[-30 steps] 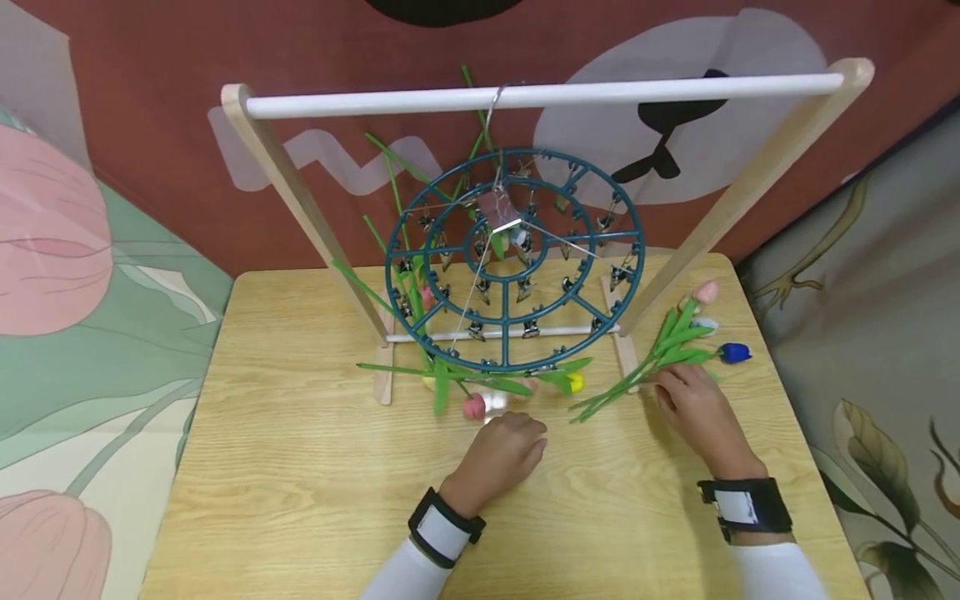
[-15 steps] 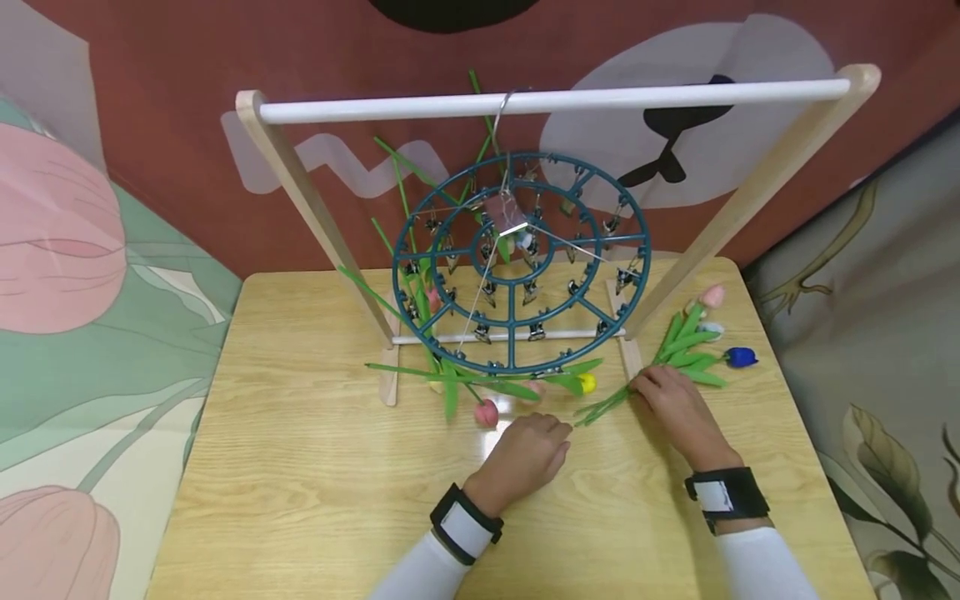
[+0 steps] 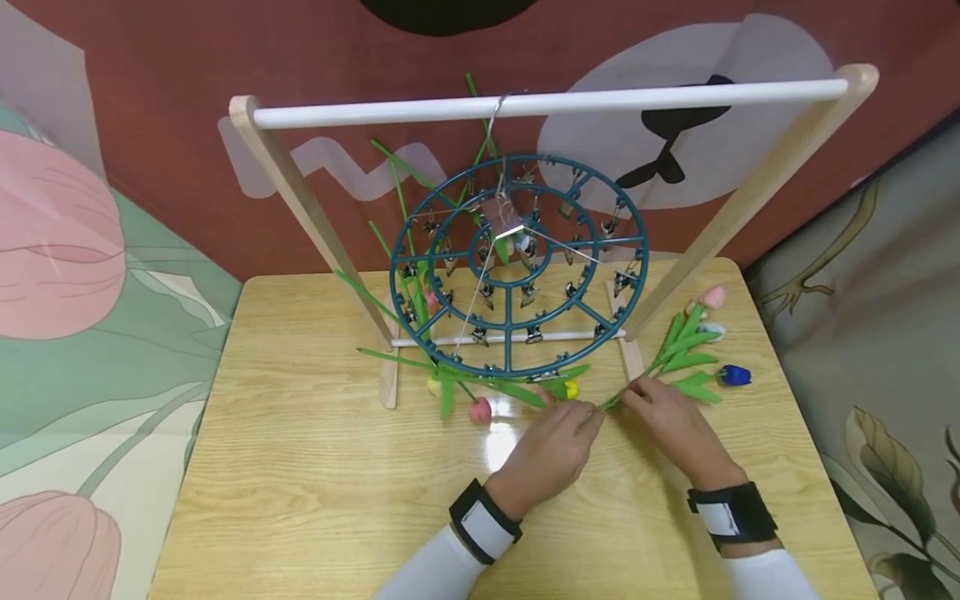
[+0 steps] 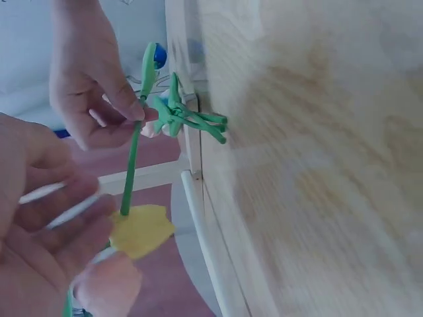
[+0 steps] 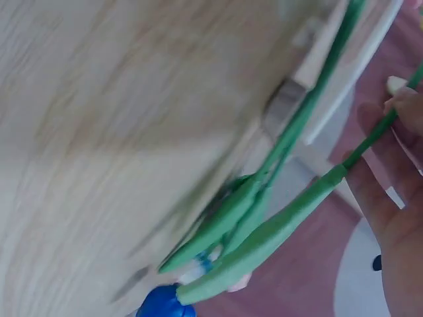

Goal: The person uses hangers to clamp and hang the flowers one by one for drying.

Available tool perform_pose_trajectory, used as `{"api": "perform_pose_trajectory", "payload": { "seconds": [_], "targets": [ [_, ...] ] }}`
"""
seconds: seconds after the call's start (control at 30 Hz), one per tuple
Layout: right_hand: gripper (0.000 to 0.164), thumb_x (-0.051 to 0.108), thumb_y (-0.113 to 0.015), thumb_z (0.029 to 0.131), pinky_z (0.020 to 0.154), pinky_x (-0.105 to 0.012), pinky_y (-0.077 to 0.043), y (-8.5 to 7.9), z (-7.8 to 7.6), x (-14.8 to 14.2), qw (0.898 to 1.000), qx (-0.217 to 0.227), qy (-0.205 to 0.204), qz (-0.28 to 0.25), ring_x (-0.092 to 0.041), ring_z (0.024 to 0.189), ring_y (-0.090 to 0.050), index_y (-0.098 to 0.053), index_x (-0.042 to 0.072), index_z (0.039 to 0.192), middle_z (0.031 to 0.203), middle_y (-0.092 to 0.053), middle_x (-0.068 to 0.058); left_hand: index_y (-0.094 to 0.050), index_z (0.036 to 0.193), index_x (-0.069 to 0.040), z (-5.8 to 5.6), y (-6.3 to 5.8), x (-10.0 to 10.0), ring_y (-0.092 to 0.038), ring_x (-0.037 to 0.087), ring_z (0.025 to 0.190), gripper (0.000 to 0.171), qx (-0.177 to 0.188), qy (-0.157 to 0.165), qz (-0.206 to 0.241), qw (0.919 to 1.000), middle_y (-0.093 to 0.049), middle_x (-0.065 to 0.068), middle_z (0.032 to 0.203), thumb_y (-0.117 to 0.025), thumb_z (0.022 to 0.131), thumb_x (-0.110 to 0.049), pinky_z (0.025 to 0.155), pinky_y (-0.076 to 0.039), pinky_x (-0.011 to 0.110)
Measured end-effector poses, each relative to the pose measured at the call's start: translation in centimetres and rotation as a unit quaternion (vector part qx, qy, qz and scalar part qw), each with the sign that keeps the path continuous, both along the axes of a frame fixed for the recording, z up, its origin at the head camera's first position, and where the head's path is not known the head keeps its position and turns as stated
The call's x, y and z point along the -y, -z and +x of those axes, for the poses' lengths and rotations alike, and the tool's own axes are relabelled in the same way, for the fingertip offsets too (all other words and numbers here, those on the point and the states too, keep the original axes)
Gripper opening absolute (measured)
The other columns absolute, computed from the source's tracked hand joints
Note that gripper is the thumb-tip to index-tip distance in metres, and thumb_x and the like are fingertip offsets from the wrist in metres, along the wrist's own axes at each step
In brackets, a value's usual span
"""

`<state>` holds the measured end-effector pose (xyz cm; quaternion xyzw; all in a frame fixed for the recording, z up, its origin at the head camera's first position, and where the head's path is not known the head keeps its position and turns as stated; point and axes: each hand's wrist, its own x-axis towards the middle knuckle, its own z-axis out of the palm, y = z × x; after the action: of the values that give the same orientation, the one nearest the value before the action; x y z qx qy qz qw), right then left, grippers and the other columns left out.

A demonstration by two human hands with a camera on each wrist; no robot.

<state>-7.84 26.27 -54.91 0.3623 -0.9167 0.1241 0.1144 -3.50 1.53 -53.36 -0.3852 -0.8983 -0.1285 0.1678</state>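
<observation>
Pinched between my right hand's (image 3: pixel 678 427) thumb and fingers is the green stem of an artificial blue tulip (image 3: pixel 735 375). In the left wrist view this stem (image 4: pixel 131 168) slants down from the right hand, its cut end near my left hand's fingers. My left hand (image 3: pixel 547 454) is beside that end, fingers loosely bent and apparently apart from the stem. A pink tulip (image 3: pixel 713 296) and a white tulip (image 3: pixel 712 332) lie at the table's right, stems running under the right hand. Their stems (image 4: pixel 198 122) show behind in the left wrist view.
A round teal clip hanger (image 3: pixel 508 354) with several metal clips hangs from a white rail (image 3: pixel 375 112) on a wooden stand. Clipped tulips hang at its left and front, including a yellow tulip (image 3: pixel 572 389) and a pink tulip (image 3: pixel 480 411). The wooden table (image 3: pixel 337 500) lies beneath.
My left hand has moved right toward the stem ends. My right hand has slid left along the stems and now lifts the blue tulip's stem apart from the others.
</observation>
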Motion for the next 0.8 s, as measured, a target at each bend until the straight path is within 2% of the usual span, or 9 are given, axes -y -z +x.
{"api": "perform_pose_trajectory", "payload": {
  "seconds": [0.13,0.2,0.33,0.43,0.5,0.6,0.8],
  "targets": [
    [0.034,-0.017,-0.07,0.079,0.068,-0.038,-0.057,-0.8,0.6,1.1,1.0,-0.015,-0.011,0.008,-0.024,0.084,-0.063,-0.066,0.002,0.106,0.101,-0.064,-0.011,-0.065,0.133,-0.004,-0.2,-0.1,-0.3,-0.065,0.014,0.114,0.032,0.025,-0.03,-0.039,0.9985,-0.068,0.005,0.125,-0.062,0.102,-0.008,0.101,-0.054,0.021],
    [0.031,-0.015,-0.071,0.08,0.068,-0.037,-0.057,-1.2,0.9,1.7,1.0,-0.021,-0.018,0.012,-0.024,0.084,-0.063,-0.066,0.002,0.106,0.101,-0.064,-0.011,-0.067,0.131,-0.005,-0.3,0.0,-0.4,-0.066,0.012,0.109,0.031,0.042,-0.041,-0.043,0.9974,-0.069,0.004,0.122,-0.066,0.1,-0.008,0.096,-0.056,0.018],
    [0.027,-0.011,-0.069,0.083,0.072,-0.037,-0.058,-2.1,1.3,2.5,0.999,-0.029,-0.027,0.017,-0.024,0.088,-0.064,-0.066,0.001,0.107,0.104,-0.064,-0.012,-0.073,0.124,-0.006,-0.2,0.1,-0.2,-0.069,0.011,0.102,0.029,0.06,-0.054,0.005,0.9967,-0.072,0.004,0.114,-0.073,0.095,-0.004,0.087,-0.057,0.012],
    [0.014,-0.003,-0.054,0.101,0.076,-0.038,-0.059,-2.7,1.6,2.9,0.999,-0.036,-0.034,0.017,-0.025,0.092,-0.065,-0.066,0.001,0.107,0.106,-0.065,-0.012,-0.074,0.12,-0.006,-0.1,-0.1,0.1,-0.069,0.012,0.101,0.031,0.057,-0.065,0.049,0.9951,-0.072,0.004,0.109,-0.074,0.09,0.002,0.085,-0.057,0.011],
    [0.032,0.008,-0.035,0.112,0.078,-0.039,-0.06,-3.1,1.7,3.0,0.998,-0.038,-0.039,0.012,-0.025,0.094,-0.066,-0.066,0.0,0.109,0.107,-0.065,-0.013,-0.075,0.119,-0.007,-0.1,-0.3,0.4,-0.07,0.012,0.1,0.032,0.054,-0.07,0.07,0.9936,-0.072,0.004,0.107,-0.075,0.089,0.005,0.085,-0.057,0.012],
    [0.057,0.023,-0.015,0.114,0.081,-0.04,-0.061,-3.6,1.7,2.9,0.998,-0.043,-0.036,0.004,-0.026,0.096,-0.067,-0.067,0.0,0.112,0.109,-0.067,-0.012,-0.076,0.117,-0.008,0.0,-0.6,1.0,-0.07,0.013,0.099,0.032,0.059,-0.072,0.097,0.9909,-0.071,0.003,0.105,-0.074,0.088,0.007,0.085,-0.058,0.014],
    [0.054,0.035,-0.028,0.114,0.079,-0.043,-0.062,-4.0,1.6,1.1,0.998,-0.043,0.006,-0.037,-0.027,0.094,-0.07,-0.071,0.001,0.114,0.105,-0.071,-0.011,-0.077,0.109,-0.006,0.2,-1.3,2.4,-0.07,0.017,0.101,0.026,0.063,-0.07,0.16,0.9826,-0.072,0.007,0.104,-0.068,0.091,0.01,0.09,-0.059,0.02]
  ]
}}
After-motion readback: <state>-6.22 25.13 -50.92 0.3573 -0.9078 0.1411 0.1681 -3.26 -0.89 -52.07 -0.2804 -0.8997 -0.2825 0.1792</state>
